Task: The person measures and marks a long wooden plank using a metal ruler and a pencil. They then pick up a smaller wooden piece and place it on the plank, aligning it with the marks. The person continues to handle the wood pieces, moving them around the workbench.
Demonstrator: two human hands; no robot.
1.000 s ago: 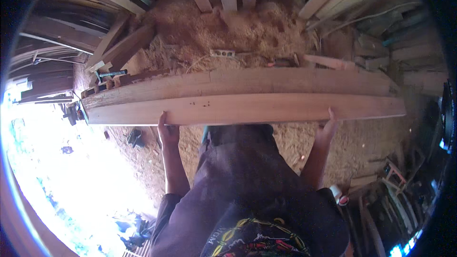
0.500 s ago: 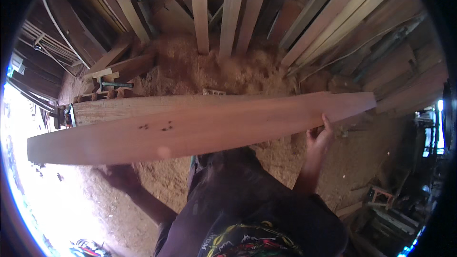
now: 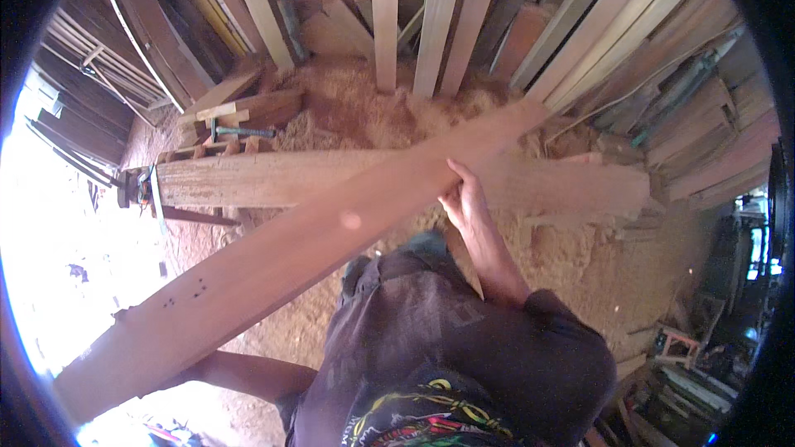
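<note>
A long reddish-brown wooden board (image 3: pixel 306 236) slants across the middle, from the lower left up to the far right. My right hand (image 3: pixel 469 200) grips its near edge toward the far end, thumb lying on the top face. At the other end my left hand (image 3: pixel 172 377) supports the board from below. Most of that hand is hidden under the wood, and only a small dark bump, perhaps fingertips, shows at the opposite edge. Beneath the held board lies a thick pale plank (image 3: pixel 571 186), set crosswise on the bench. A few dark specks mark the held board's lower left part.
A hammer (image 3: pixel 242 131) rests among wood blocks behind the plank's left end. Several upright planks (image 3: pixel 385 25) lean at the back. Sawdust (image 3: pixel 339 99) covers the ground. An orange-framed tool (image 3: pixel 679 346) sits at the lower right, near scrap wood.
The held board has swung from nearly level to a steep slant, its left end coming nearer and its right end going farther away. My right hand has moved left, uncovering the plank.
</note>
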